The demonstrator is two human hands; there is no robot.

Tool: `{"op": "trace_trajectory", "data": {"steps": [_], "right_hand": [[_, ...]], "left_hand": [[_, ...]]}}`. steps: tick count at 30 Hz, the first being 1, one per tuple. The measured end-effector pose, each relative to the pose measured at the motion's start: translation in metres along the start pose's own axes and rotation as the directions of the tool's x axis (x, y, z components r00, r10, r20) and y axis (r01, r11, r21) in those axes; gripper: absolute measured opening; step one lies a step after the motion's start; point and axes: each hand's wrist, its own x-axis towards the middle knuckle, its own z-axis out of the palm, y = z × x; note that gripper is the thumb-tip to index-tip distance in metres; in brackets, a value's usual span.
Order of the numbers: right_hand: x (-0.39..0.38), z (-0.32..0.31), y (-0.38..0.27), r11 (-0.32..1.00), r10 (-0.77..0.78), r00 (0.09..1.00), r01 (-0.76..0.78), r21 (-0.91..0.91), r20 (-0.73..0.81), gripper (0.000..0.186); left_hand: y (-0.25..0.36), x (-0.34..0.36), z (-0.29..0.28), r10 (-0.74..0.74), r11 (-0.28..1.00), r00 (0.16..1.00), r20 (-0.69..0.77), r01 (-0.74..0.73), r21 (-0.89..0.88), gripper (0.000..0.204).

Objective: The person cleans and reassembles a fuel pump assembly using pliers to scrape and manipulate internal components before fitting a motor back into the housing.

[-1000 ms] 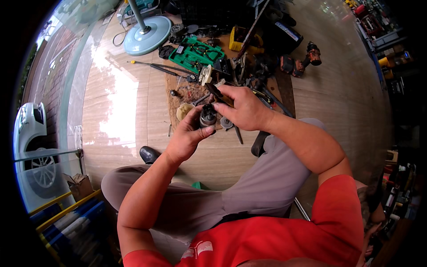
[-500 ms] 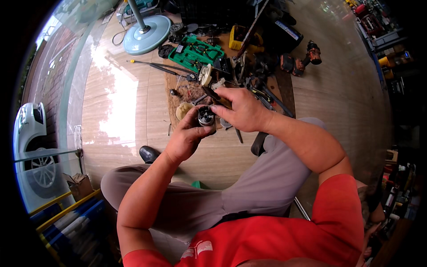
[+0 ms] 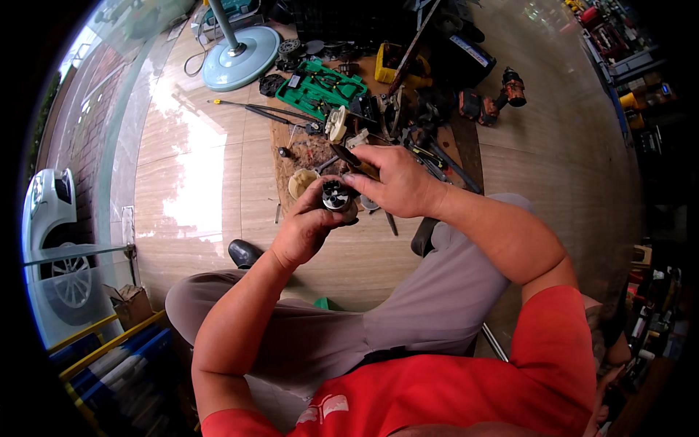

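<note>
My left hand (image 3: 302, 227) is wrapped round a small cylindrical metal part with a black slotted end (image 3: 336, 195), apparently a small motor; the end faces up and slightly tilts. Just right of it, my right hand (image 3: 400, 179) is closed on a hand tool with a dark metal head (image 3: 344, 154) and a brownish handle, its exact kind unclear. The tips of my right fingers come close to the part's rim; whether they touch it I cannot tell. A cream round plastic piece (image 3: 300, 183) lies just left of the part.
Beyond my hands, a wooden board (image 3: 285, 135) carries a green tool case (image 3: 320, 87), a cream plastic disc (image 3: 336, 124), a yellow bin (image 3: 393, 64) and dark loose parts. A cordless drill (image 3: 495, 100) lies to the right. A pale blue round stand base (image 3: 240, 58) is far left.
My left hand has tilted the cylindrical part, so its black end shows at another angle and more of its lower side is visible. The right hand and its tool have barely moved.
</note>
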Motion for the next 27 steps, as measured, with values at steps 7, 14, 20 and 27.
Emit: {"op": "trace_trajectory", "data": {"steps": [7, 14, 20, 27], "right_hand": [[0.001, -0.002, -0.002, 0.999, 0.015, 1.0, -0.015, -0.03, 0.013, 0.028], [0.0, 0.001, 0.002, 1.0, -0.016, 1.0, 0.016, -0.017, -0.01, 0.023], [0.001, -0.001, 0.002, 1.0, 0.011, 1.0, -0.011, -0.007, 0.01, 0.025], [0.002, 0.0, 0.001, 1.0, 0.013, 1.0, -0.013, -0.021, 0.015, 0.027]], "left_hand": [[0.001, -0.001, 0.002, 0.001, 1.0, 1.0, 0.001, -0.001, -0.027, 0.06], [0.005, -0.002, 0.004, 0.012, 1.0, 0.999, 0.047, -0.012, -0.003, 0.058], [0.008, -0.002, 0.004, 0.002, 1.0, 0.999, 0.05, -0.002, 0.014, 0.051], [0.01, 0.0, 0.006, 0.025, 0.996, 0.999, 0.035, -0.028, 0.087, 0.043]]}}
